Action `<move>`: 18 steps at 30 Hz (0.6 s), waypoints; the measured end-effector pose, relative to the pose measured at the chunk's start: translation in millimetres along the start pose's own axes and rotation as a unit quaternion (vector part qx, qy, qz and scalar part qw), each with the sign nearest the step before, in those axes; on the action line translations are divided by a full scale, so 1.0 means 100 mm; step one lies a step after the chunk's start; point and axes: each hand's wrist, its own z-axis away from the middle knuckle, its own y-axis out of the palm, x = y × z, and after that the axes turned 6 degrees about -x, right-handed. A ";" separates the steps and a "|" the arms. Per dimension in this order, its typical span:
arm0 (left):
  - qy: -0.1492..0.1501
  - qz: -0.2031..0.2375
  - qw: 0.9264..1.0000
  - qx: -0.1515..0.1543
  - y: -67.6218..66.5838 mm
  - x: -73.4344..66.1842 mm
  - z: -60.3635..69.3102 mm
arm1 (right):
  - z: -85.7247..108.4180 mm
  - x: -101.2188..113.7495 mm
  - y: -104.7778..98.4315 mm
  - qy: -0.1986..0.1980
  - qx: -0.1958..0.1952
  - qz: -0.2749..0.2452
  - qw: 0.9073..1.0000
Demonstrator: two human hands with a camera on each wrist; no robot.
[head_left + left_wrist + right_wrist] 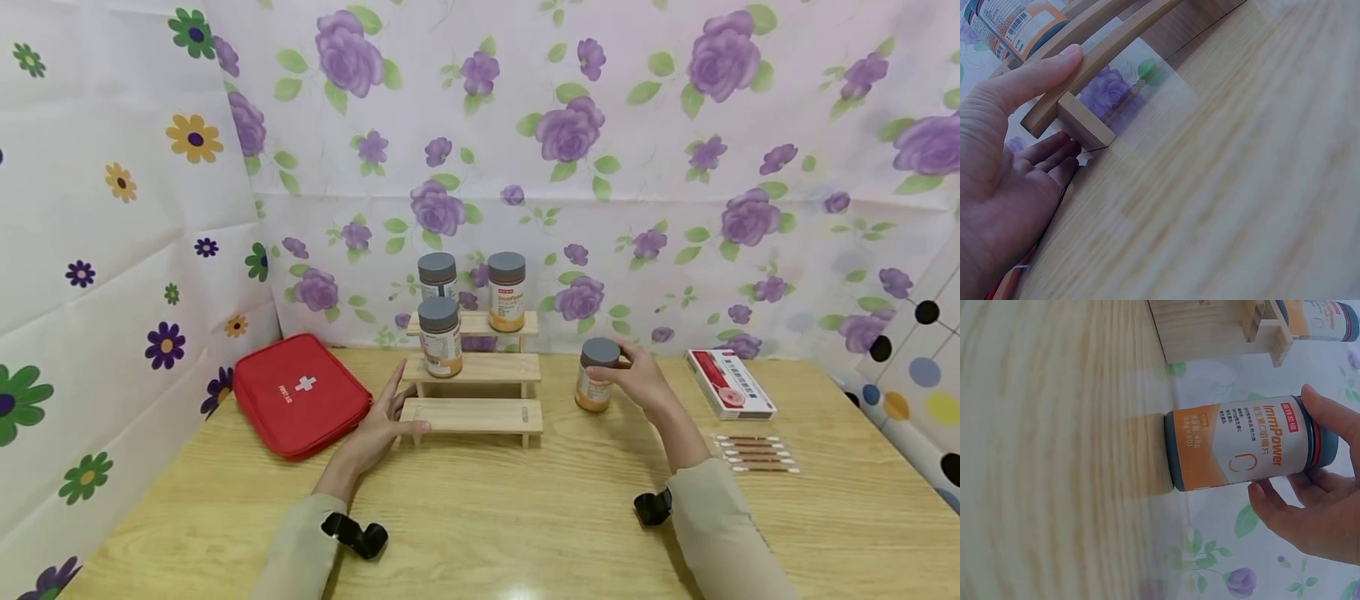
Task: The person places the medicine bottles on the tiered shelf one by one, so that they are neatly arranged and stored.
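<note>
My right hand point(639, 382) grips a supplement jar point(1235, 447) near its grey lid, thumb on one side and fingers on the other. The jar has an orange and white label and stands upright right of the wooden step stand point(472, 415); whether its base touches the table I cannot tell. My left hand point(375, 429) holds the left end of the stand's lowest step, thumb on top and fingers by the leg. Two similar jars, a left jar point(437, 273) and a right jar point(507, 292), stand on the top step. Another jar point(441, 340) is on the middle step.
A red first aid pouch point(300, 396) lies left of the stand. On the right are a white and red medicine box point(730, 383) and a pack of cotton swabs point(757, 454). Flowered sheeting point(480, 125) rises behind the wooden table point(495, 517).
</note>
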 end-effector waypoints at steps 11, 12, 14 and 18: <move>0.002 0.004 1.000 0.001 -0.02 0.00 0.00 | 0.15 0.36 0.03 -0.052 -0.059 -0.010 0.997; 0.003 0.005 1.000 0.002 -0.01 0.00 -0.01 | 0.16 0.40 0.04 -0.060 -0.064 -0.012 0.996; 0.005 0.006 1.000 0.003 -0.01 0.00 -0.02 | 0.18 0.51 0.07 -0.075 -0.071 -0.025 0.994; 0.003 0.003 1.000 0.005 -0.01 0.00 -0.01 | 0.20 0.68 0.24 -0.085 -0.071 -0.047 0.993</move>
